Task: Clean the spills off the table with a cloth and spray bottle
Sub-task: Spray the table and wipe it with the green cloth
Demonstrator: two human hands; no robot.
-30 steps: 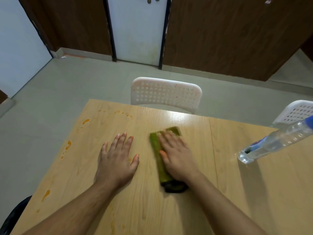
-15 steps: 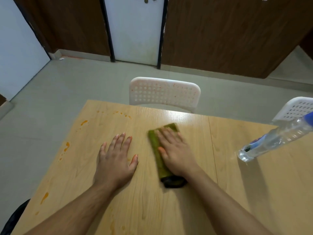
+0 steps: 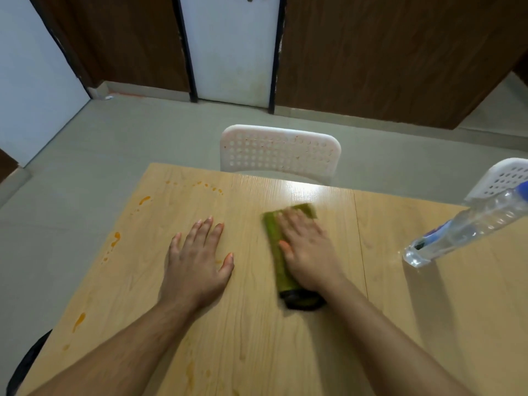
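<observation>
Under the head camera, the right hand [image 3: 307, 250] lies flat with straight fingers, pressing the folded green cloth [image 3: 275, 252] onto the wooden surface [image 3: 257, 352]. The cloth's long axis runs away from the person, towards the white chair [image 3: 280, 150]. The left hand [image 3: 197, 267] is spread flat on the wood, holding nothing. Orange spills [image 3: 115, 240] dot the left edge, beyond the left hand, so the wipe likely has to travel leftward. The spray bottle [image 3: 463, 230] stands well apart on the right.
</observation>
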